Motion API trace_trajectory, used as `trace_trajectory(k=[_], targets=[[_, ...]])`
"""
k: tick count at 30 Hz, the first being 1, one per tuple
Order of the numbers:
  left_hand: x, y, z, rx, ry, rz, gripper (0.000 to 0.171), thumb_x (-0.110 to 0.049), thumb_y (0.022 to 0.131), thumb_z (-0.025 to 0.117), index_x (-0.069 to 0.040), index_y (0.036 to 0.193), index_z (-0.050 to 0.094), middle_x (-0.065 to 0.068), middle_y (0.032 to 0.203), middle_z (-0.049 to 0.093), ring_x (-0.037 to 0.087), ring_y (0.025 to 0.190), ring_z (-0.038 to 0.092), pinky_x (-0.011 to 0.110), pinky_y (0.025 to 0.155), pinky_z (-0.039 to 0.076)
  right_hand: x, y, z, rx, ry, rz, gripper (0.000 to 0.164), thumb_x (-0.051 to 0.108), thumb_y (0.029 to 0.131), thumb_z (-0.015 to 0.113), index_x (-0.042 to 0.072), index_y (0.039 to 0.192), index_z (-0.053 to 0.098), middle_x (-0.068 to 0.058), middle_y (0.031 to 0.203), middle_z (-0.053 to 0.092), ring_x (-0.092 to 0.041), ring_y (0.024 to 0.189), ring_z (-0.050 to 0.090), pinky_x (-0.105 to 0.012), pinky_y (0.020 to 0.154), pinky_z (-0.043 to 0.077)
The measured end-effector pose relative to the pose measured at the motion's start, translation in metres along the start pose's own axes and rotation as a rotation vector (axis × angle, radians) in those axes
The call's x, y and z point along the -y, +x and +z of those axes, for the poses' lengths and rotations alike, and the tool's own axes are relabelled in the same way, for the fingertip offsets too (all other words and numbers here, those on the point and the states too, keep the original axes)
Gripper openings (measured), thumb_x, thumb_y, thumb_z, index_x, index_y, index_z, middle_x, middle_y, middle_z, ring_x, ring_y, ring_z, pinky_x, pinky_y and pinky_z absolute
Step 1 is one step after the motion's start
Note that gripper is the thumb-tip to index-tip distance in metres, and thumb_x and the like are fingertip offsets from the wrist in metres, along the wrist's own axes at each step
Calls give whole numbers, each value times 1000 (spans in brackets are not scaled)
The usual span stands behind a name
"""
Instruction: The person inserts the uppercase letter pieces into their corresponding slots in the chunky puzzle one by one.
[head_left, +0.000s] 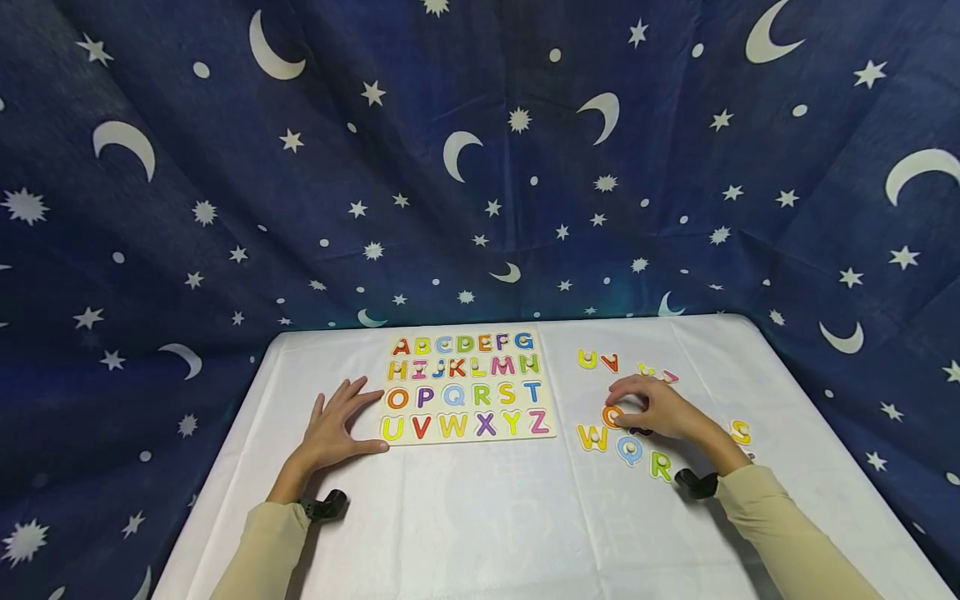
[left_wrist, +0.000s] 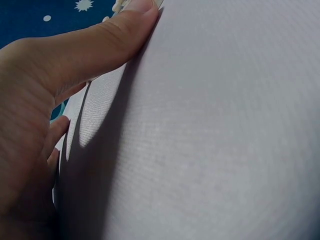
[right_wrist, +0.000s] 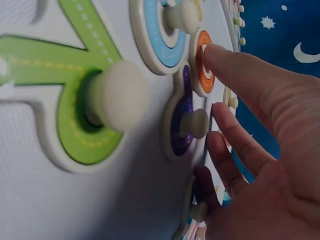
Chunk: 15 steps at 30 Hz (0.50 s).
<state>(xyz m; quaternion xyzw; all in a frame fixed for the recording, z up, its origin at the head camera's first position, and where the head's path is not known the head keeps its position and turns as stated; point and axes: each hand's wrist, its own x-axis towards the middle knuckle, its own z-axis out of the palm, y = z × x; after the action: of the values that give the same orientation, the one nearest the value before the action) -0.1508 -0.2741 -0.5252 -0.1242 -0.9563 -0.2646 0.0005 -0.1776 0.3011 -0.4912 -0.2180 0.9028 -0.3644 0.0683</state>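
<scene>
A wooden alphabet board (head_left: 468, 442) lies left of centre on the white table, its rows of coloured letters facing up. At its left edge my left hand (head_left: 333, 429) has fingers spread, with the thumb touching the lower corner. The thumb (left_wrist: 125, 32) reaches that edge in the left wrist view too. My right hand (head_left: 663, 408) pinches the orange letter O (right_wrist: 202, 62) among loose letters. Its thumb covers the middle of the O; the index fingertip is hidden in the right wrist view. A purple letter (right_wrist: 182, 120) with a knob lies close by.
Around the right hand lie a yellow W (head_left: 592, 437), a blue Q (head_left: 629, 451), a green R (head_left: 661, 467) and an orange-yellow S (head_left: 740, 432). Farther back are a yellow U (head_left: 587, 359) and a red V (head_left: 611, 362). A star-patterned cloth (head_left: 420, 208) hangs behind the table.
</scene>
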Motion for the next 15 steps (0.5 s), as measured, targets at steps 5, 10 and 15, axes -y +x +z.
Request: trace_trajectory(k=[5, 10, 15], targets=[[1, 0, 0, -3, 0, 0, 94, -60, 65, 90, -20, 144, 59, 18, 164, 34, 44, 154, 17, 73, 119, -3, -3, 1, 2, -4, -21, 6, 17, 16, 82, 88, 20, 96, 79, -13, 127, 66, -40, 125, 56, -57, 110, 38], [1, 0, 0, -4, -1, -1, 94, -59, 65, 91, -21, 144, 59, 18, 164, 34, 44, 154, 16, 73, 119, -3, -5, 3, 3, -3, -20, 25, 15, 15, 81, 88, 22, 92, 79, -11, 127, 66, -39, 127, 54, -58, 111, 36], [1, 0, 1, -2, -2, -3, 94, -59, 65, 91, -22, 145, 59, 17, 164, 34, 44, 154, 16, 73, 119, -3, -6, 2, 6, -17, -12, 12, 14, 15, 82, 87, 21, 91, 79, -12, 126, 66, -41, 126, 54, -59, 110, 35]])
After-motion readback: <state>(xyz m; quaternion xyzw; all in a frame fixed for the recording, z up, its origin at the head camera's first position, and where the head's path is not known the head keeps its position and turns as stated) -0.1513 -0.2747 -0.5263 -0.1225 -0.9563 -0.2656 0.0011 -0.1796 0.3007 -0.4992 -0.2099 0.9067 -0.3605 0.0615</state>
